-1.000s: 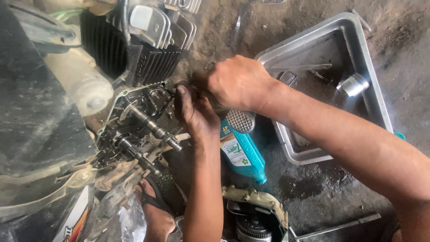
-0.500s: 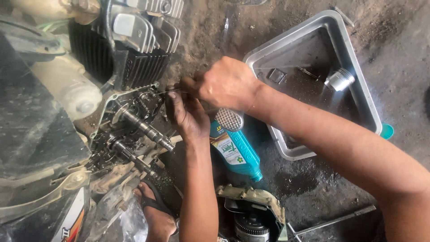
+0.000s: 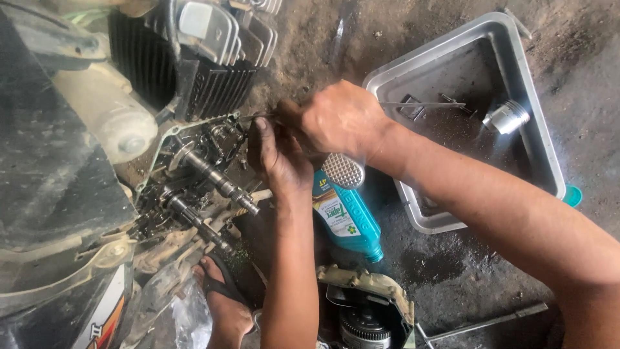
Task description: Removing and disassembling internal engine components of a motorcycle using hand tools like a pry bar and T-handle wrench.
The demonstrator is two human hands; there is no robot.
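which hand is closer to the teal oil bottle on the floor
Left. The left hand sits just up-left of the teal oil bottle, by the open engine. The right hand is higher, above the bottle's upper end.

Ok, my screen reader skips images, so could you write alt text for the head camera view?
Two oily hands, left and right, work together at an opened motorcycle engine. Beside them lie a teal oil bottle and a metal tray on the dirty floor.
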